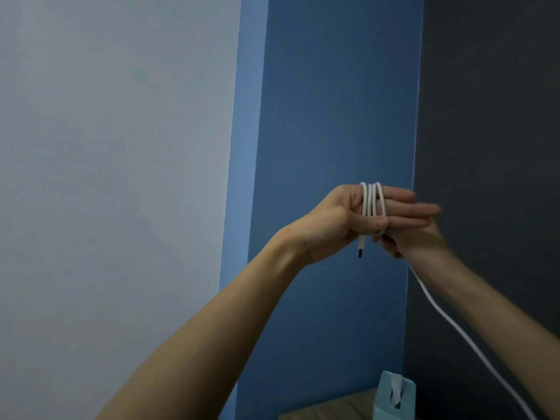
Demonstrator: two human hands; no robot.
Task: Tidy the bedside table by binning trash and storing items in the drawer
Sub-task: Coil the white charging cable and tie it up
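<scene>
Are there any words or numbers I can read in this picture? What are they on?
None: no words, numbers or logos can be read here.
The white cable wound round the left hand is plain.
The teal tissue box shows no label.
The blue wall is bare.

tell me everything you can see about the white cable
The white cable is thin, smooth and plastic-looking. Several loops wrap the straight fingers of the left hand, pinned by its thumb. A short end with a dark-tipped plug hangs below. The rest runs through the right hand and trails down to the lower right.
</scene>
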